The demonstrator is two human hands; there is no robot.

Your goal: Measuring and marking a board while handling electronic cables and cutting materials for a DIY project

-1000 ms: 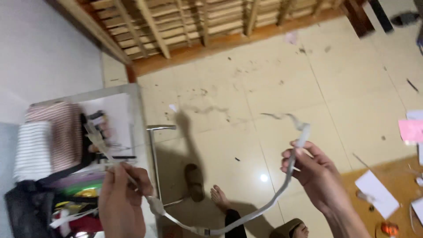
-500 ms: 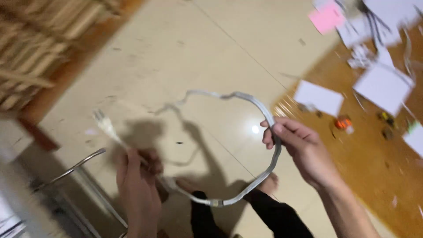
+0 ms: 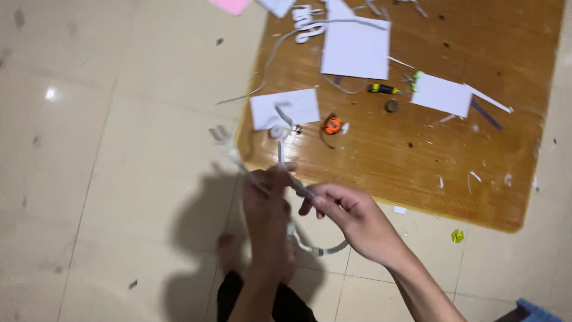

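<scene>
Both of my hands grip one long white flat strip (image 3: 285,160) and now sit close together over the tiled floor. My left hand (image 3: 266,209) pinches it near one end, whose frayed tip (image 3: 221,137) sticks out to the upper left. My right hand (image 3: 347,216) pinches it just beside the left one. Below my hands the strip hangs in a small loop (image 3: 316,249), and another part rises toward the table edge.
A low wooden table (image 3: 417,149) stands ahead, with white paper sheets (image 3: 356,48), a small orange object (image 3: 332,125), a small screwdriver (image 3: 384,89) and scraps on it. A pink sheet (image 3: 229,5) lies at its far corner. My bare feet (image 3: 226,250) rest on the floor.
My view has swung from the floor and shelf to the wooden table. My hands have come together, folding the wide arc of strip into a small loop.
</scene>
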